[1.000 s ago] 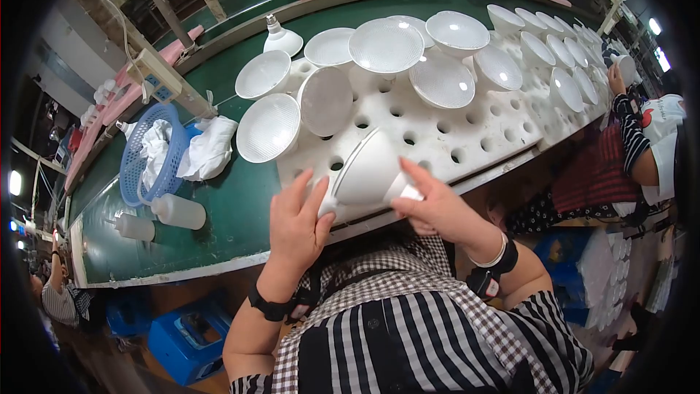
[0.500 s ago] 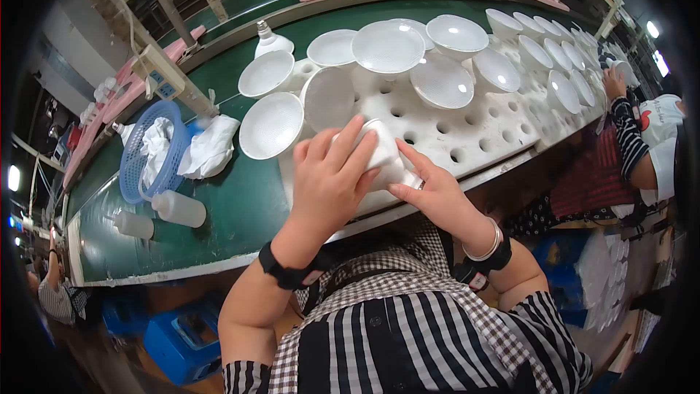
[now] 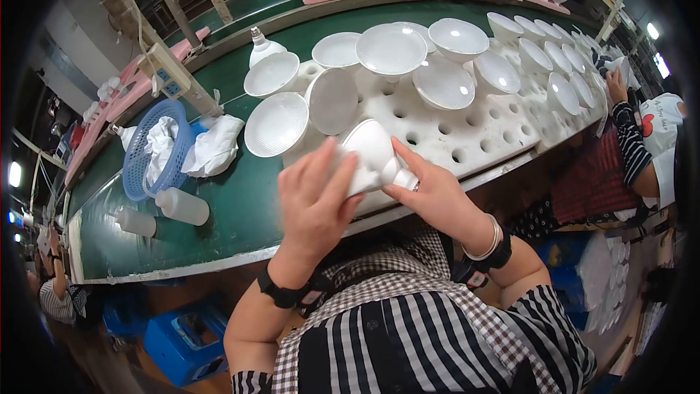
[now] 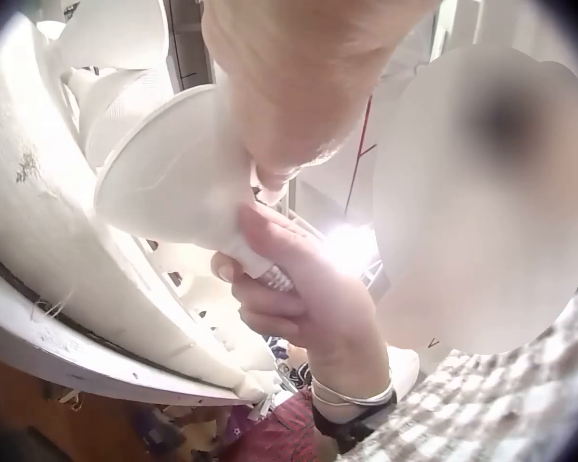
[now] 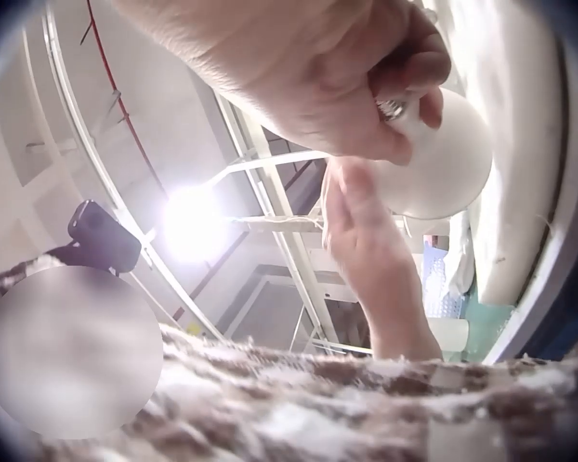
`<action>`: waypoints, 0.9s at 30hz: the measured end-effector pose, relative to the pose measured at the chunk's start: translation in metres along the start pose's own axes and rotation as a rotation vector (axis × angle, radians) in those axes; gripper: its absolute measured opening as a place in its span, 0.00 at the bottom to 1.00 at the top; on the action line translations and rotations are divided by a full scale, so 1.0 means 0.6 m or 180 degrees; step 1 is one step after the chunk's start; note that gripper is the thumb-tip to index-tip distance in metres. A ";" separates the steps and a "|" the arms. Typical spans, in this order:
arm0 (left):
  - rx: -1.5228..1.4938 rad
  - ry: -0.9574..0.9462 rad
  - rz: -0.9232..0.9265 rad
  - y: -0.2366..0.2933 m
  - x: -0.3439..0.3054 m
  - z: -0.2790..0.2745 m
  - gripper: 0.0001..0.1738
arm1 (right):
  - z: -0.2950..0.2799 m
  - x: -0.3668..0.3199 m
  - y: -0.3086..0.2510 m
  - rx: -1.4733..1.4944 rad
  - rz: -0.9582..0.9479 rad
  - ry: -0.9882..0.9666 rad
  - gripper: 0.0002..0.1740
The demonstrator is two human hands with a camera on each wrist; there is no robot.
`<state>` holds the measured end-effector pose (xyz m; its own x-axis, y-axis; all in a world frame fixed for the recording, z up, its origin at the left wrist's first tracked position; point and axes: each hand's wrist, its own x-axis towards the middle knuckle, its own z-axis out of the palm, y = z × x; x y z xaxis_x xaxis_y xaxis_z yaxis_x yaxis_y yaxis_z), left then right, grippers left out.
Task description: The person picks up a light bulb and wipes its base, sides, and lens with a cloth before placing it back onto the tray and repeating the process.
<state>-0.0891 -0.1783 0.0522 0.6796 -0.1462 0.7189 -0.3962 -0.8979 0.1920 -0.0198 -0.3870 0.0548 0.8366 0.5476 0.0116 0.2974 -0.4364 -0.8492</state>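
Observation:
A white cone-shaped lamp point(image 3: 374, 144) is held tilted between both hands above the foam tray's front edge. The right hand point(image 3: 442, 203) grips its narrow neck, with the metal base showing by the fingers in the left wrist view, where the lamp point(image 4: 171, 175) opens away from the right hand point(image 4: 318, 298). A white, cloth-like piece point(image 3: 357, 175) lies under the fingers of the left hand point(image 3: 315, 201), against the lamp's side. From the right wrist, the left hand point(image 5: 378, 252) is seen touching the lamp point(image 5: 453, 159) just beyond the right hand point(image 5: 318, 82).
Several white lamps point(image 3: 277, 124) stand wide end up in the holed foam tray point(image 3: 430, 152). On the green bench point(image 3: 240, 222), to the left, are a blue basket point(image 3: 135, 168), a white cloth point(image 3: 214, 147) and two bottles point(image 3: 182, 206). Another person point(image 3: 642, 131) works at far right.
The left hand first came over the lamp, then slid back left and down along its side, uncovering more of it. The right hand has kept its grip on the neck.

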 end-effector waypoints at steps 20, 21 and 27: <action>0.0286 -0.0175 0.0140 -0.007 -0.016 0.020 0.23 | 0.006 0.011 -0.020 0.0024 -0.0165 0.0071 0.32; 0.0461 -0.0143 0.0086 -0.016 -0.014 0.020 0.24 | 0.006 0.012 -0.019 -0.0005 -0.0290 0.0005 0.31; 0.0449 0.0351 -0.0757 -0.074 -0.014 0.013 0.19 | 0.007 -0.004 -0.018 -0.0287 -0.0738 0.0191 0.30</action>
<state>-0.0728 -0.1405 0.0325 0.6688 0.1141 0.7347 -0.1390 -0.9515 0.2744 -0.0270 -0.3807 0.0619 0.7662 0.5984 0.2342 0.5222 -0.3675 -0.7696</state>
